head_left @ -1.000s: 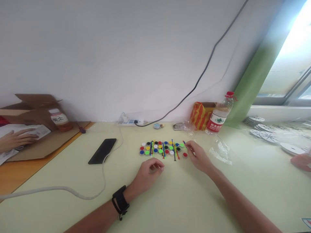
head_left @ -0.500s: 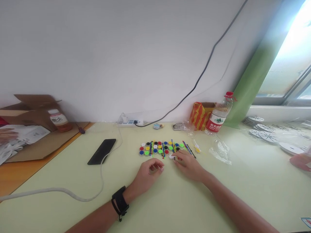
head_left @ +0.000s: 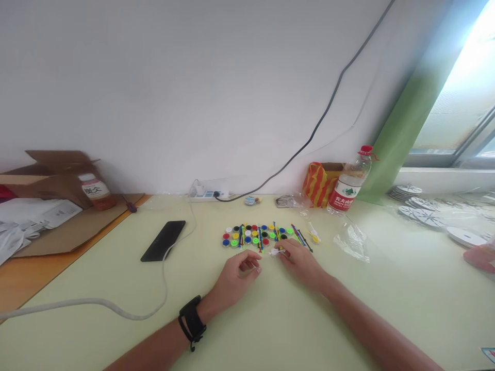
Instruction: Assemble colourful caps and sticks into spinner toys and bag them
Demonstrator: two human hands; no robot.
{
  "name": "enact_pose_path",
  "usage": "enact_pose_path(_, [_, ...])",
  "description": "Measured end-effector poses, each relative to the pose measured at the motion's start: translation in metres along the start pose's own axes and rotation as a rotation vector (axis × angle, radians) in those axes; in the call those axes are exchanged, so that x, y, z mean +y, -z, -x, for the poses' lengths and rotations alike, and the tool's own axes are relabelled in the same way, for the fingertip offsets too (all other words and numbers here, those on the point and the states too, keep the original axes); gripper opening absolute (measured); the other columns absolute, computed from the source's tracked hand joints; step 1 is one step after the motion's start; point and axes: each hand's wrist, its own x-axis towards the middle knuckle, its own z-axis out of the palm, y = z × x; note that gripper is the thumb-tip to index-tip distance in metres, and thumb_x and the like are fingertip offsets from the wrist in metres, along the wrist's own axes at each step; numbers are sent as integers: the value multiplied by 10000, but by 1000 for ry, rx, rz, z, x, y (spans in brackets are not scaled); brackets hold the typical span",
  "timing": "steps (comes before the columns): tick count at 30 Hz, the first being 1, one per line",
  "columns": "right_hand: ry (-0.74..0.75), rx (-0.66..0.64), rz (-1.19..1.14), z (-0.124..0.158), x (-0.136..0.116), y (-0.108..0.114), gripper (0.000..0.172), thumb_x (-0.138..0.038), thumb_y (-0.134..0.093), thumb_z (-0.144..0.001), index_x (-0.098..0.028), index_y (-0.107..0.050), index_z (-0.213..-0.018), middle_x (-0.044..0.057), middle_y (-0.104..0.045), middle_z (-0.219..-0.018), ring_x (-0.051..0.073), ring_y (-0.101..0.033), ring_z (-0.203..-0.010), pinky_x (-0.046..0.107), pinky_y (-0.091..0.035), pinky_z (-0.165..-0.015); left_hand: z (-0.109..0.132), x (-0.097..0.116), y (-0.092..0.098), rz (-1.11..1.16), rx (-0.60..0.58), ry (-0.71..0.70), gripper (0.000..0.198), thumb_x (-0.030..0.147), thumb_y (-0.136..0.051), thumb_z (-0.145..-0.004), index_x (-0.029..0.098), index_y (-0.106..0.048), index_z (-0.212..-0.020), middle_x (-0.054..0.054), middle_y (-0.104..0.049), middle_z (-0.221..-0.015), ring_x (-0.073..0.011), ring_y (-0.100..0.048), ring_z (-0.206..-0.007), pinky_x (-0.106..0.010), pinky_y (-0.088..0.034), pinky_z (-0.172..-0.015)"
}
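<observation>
My right hand point(head_left: 299, 261) rests on the table with its fingertips closed on a small white piece point(head_left: 275, 252). A bit of yellow shows beside it; its exact kind is too small to tell. My left hand point(head_left: 237, 274), with a black band on its wrist, lies to the left with fingers loosely curled. A gap shows between its thumb and fingertips, and nothing is visible in it. Just beyond both hands are rows of small round coloured discs point(head_left: 248, 240) with thin coloured sticks point(head_left: 260, 238) lying between them. A white-and-yellow piece point(head_left: 315, 236) lies right of the rows.
A black phone point(head_left: 163, 241) and a white cable point(head_left: 164, 288) lie left. Behind stand a power strip point(head_left: 211, 196), a striped bag point(head_left: 317, 184) and a large water bottle point(head_left: 345, 188). Clear plastic point(head_left: 351, 239) and stacked white discs point(head_left: 425, 217) are right; a cardboard box point(head_left: 58, 170) is far left.
The white piece at my right fingertips has turned from a flat round look to a thinner shape with yellow showing. My left hand has hardly moved. Another person's hand at far left has gone from view.
</observation>
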Motion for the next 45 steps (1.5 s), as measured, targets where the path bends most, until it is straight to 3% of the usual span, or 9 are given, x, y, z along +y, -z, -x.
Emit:
enact_pose_path(5, [32, 48, 41, 0, -1, -1, 139, -227, -517, -972, -244, -628, -1053, 62, -662, -1007, 231, -621, -919, 380, -509, -800, 0, 1, 0, 0, -2, -5, 162, 284, -638, -885, 203, -682, -1019, -54, -699, -950, -197, -622, -881, -333, -509, -841])
enact_pose_path(13, [83, 71, 122, -2, 1, 2, 320, -244, -404, -1010, -243, -622, -1246, 93, -626, -993, 262, -610, -960, 428, -514, -849, 1, 1, 0, -17, -16, -25, 138, 287, -633, -893, 208, -687, -993, -52, -709, -958, -202, -625, -887, -340, -513, -844])
enact_pose_path(16, [3, 126, 45, -3, 7, 3, 325, -252, -341, -1024, -232, -589, -1233, 100, -649, -1033, 253, -636, -956, 409, -527, -826, 1, 2, 1, -20, -16, -22, 133, 293, -641, -885, 206, -693, -971, -56, -713, -966, -202, -631, -882, -333, -517, -829])
enact_pose_path(20, [-123, 175, -25, -3, 14, 3, 232, -325, -380, -1018, -244, -576, -1113, 67, -698, -935, 225, -652, -774, 350, -523, -668, 0, 1, 0, -24, -16, -30, 135, 316, -643, -886, 207, -699, -945, -56, -718, -970, -201, -633, -881, -325, -520, -818])
enact_pose_path(26, [-122, 288, -91, -6, 23, -2, 267, -375, -431, -1005, -238, -660, -985, 86, -692, -950, 230, -659, -791, 356, -543, -673, 1, 1, 0, -44, -25, -36, 115, 297, -633, -891, 208, -698, -922, -52, -720, -957, -201, -624, -882, -330, -514, -827])
enact_pose_path(30, [-103, 284, -84, -8, 21, -5, 323, -366, -409, -1018, -235, -679, -1140, 104, -671, -1028, 233, -655, -811, 390, -560, -715, 1, 2, 1, -41, -23, -43, 116, 303, -637, -884, 212, -703, -909, -50, -721, -944, -205, -622, -877, -334, -516, -823])
enact_pose_path(34, [-60, 271, 8, -8, 13, 2, 418, -417, -469, -1007, -280, -556, -1392, 107, -641, -1188, 285, -614, -1078, 457, -531, -902, 0, 4, 1, -37, -27, -33, 115, 304, -643, -879, 208, -703, -901, -52, -720, -940, -207, -626, -876, -337, -517, -829])
enact_pose_path(40, [-61, 457, -4, -10, 33, 36, 313, -405, -418, -1028, -236, -681, -1040, 107, -679, -1013, 267, -616, -981, 423, -503, -870, 1, 1, 0, -54, -30, -17, 93, 287, -634, -894, 218, -695, -908, -41, -715, -949, -202, -616, -892, -331, -503, -843])
enact_pose_path(45, [-140, 405, 102, -7, 62, 54, 272, -414, -519, -969, -230, -690, -863, 79, -688, -851, 261, -596, -831, 430, -484, -786, 1, 0, 0, -57, -39, -27, 85, 276, -631, -899, 219, -690, -917, -37, -714, -962, -200, -618, -903, -332, -496, -859])
